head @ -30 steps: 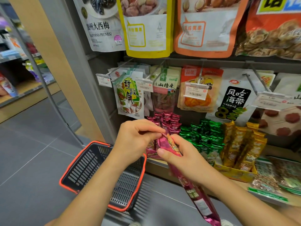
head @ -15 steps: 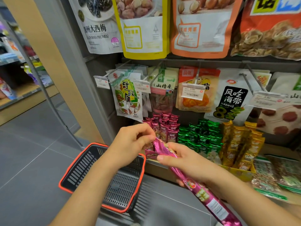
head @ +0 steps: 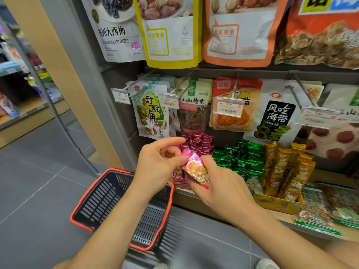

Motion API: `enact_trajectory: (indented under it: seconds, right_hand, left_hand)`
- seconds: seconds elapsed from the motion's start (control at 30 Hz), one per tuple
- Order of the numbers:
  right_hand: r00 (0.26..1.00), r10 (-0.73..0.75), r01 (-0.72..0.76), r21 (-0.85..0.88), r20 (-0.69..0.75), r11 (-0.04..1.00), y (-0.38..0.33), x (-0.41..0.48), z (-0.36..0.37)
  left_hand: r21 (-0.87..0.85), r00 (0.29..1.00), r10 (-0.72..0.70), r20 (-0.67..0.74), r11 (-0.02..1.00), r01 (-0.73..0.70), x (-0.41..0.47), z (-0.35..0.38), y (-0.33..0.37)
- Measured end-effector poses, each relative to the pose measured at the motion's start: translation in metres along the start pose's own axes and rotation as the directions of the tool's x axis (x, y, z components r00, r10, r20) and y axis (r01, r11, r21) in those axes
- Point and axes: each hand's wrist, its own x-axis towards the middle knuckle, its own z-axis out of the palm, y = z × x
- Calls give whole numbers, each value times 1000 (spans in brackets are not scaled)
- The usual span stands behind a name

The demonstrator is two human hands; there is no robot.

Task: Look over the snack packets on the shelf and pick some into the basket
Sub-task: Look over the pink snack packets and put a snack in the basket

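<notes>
one pink packet (head: 196, 169) is held before the shelf's (head: 281, 218) front edge, gripped in the curled fingers of the right hand (head: 219, 189) and pinched at its top by the left hand (head: 161, 164). inspection is judged underway; lowering into the basket (head: 101, 202) below is called for next.

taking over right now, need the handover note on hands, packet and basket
Left hand: thumb and curled fingers pinch the top end of the pink packet.
Right hand: grips that packet lower down, in front of the shelf.
Basket: below the left forearm; no packet visible in it.
Done: one packet in hand, being looked over.
Left: put it in the basket, pick more.
</notes>
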Motion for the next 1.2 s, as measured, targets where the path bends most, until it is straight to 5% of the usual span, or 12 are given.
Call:
enact_trajectory:
  seconds: [0.13,0.37,0.6,0.73,0.87,1.2]
  right_hand:
    - [1000,10,-10,0,-15,1000,-3,1,1]
    - [998,-62,60,-182,-4,982,-1,-1,0]
    - [993,-113,98,-286,-37,953,-1,0,2]
    - [994,-85,93,-115,70,989,5,1,-3]
    - [869,-38,-154,343,493,926,21,8,-21]
    - [901,15,-291,579,433,762,42,20,-64]
  left_hand:
    - [70,997,69,-20,995,-68,0,1,0]
    - [-223,920,-282,273,912,345,-1,-5,-1]
    - [-245,986,-116,119,959,142,0,-5,-7]
    - [-291,996,-88,24,952,91,4,-10,-7]
    - [-434,990,-123,-74,897,79,9,-27,-7]
    - [-323,876,-302,-377,929,181,15,-46,-26]
